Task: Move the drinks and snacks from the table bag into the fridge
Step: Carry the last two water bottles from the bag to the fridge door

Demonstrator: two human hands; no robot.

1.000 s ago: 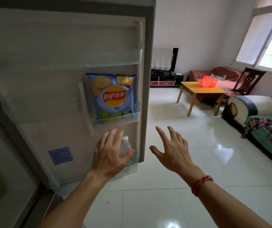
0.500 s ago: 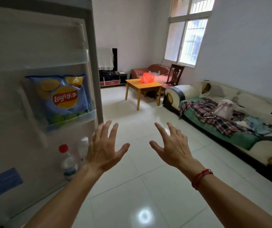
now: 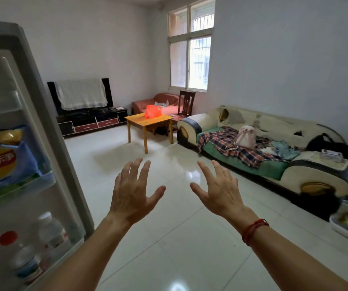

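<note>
While the open fridge door (image 3: 42,122) stands at your left, its middle rack carries a blue chip bag (image 3: 5,156). The rack below holds a red-capped bottle (image 3: 21,257) and a white-capped bottle (image 3: 51,232) side by side. Across the room, well apart from you, the orange bag (image 3: 153,111) sits on the yellow table (image 3: 147,120). A dark chair (image 3: 186,101) stands just behind the table, and a cloth-draped TV (image 3: 80,94) stands to its left. A long sofa (image 3: 252,164) strewn with a plaid blanket runs along the right wall, its near arm close to the table. Glossy floor tile (image 3: 168,238) lies between you and the table. Your left hand (image 3: 133,194) and right hand (image 3: 221,190) are raised side by side, backs toward you. Their fingers are spread and nearly straight, with the thumbs pointing at each other. Both are released, gripping and touching nothing. A red string (image 3: 252,229) circles your right wrist.
</note>
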